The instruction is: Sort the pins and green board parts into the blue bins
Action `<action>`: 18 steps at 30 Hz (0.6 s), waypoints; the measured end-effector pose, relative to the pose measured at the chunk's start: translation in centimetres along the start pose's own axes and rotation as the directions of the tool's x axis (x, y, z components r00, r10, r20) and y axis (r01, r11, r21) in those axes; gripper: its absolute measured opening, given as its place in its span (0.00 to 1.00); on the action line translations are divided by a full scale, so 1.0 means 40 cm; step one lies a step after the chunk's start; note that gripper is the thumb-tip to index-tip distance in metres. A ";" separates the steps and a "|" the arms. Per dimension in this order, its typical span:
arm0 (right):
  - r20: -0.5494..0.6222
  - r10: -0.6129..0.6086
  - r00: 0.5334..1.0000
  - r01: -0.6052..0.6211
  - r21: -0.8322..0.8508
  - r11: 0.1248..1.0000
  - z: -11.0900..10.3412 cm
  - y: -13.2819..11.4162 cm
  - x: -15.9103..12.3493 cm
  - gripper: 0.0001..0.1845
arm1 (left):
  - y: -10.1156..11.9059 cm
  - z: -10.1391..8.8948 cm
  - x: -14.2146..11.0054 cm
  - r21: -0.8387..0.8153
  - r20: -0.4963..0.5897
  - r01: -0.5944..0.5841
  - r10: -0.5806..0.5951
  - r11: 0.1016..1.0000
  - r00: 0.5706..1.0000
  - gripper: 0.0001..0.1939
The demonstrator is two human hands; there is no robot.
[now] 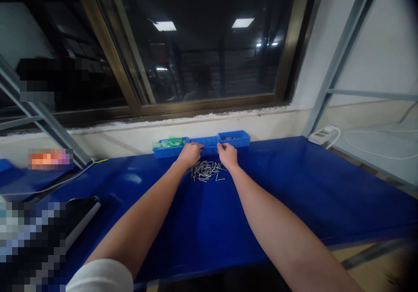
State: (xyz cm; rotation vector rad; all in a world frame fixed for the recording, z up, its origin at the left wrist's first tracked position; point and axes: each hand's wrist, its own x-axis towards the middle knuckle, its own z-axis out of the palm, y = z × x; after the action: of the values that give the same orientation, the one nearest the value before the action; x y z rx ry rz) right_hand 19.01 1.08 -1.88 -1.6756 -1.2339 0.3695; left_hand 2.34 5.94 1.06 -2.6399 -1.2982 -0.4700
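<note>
Both hands are at a middle blue plastic bin (pixel 209 151) at the back of the blue table. My left hand (pixel 191 154) is closed at its near left corner, fingers pointing inward. On the opposite near corner, my right hand (pixel 227 154) is closed, thumb and fingers pinched together. The fingertips are small and partly hidden. Just below the hands lies a loose pile of silvery screws (pixel 205 171), or similar thin metal fasteners. Left of the middle bin stands a blue bin (pixel 166 153) with green-and-clear plastic packets (pixel 173 142). To the right, another blue bin (pixel 241 141) holds small metal pieces.
The blue table (pixel 202 231) runs up to the wall below a dark window (pixel 212 56). A white power strip (pixel 323 135) with a cable lies at the right by a grey metal post (pixel 336 65). A dark, partly blurred object (pixel 81 213) rests at the left.
</note>
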 end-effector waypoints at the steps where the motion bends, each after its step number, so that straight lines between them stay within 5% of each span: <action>1: 0.011 0.006 1.000 -0.006 0.015 1.000 0.000 -0.001 0.001 0.21 | 0.001 0.000 0.003 -0.004 0.006 0.026 -0.026 1.000 1.000 0.18; 12: 0.049 0.011 0.999 -0.019 0.182 0.983 -0.003 0.004 0.004 0.30 | 0.026 0.015 0.015 0.127 -0.135 0.210 -0.192 0.969 0.972 0.14; 18: 0.045 0.019 0.999 -0.025 0.135 0.991 -0.014 -0.001 -0.003 0.31 | 0.048 0.018 0.021 0.081 -0.139 0.259 -0.246 0.963 0.959 0.14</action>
State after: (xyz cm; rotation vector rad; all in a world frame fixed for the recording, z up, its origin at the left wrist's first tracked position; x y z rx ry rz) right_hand 19.35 0.66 -1.62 -1.5730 -1.1963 0.4949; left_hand 4.49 5.60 0.67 -2.3325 -1.5810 -0.5836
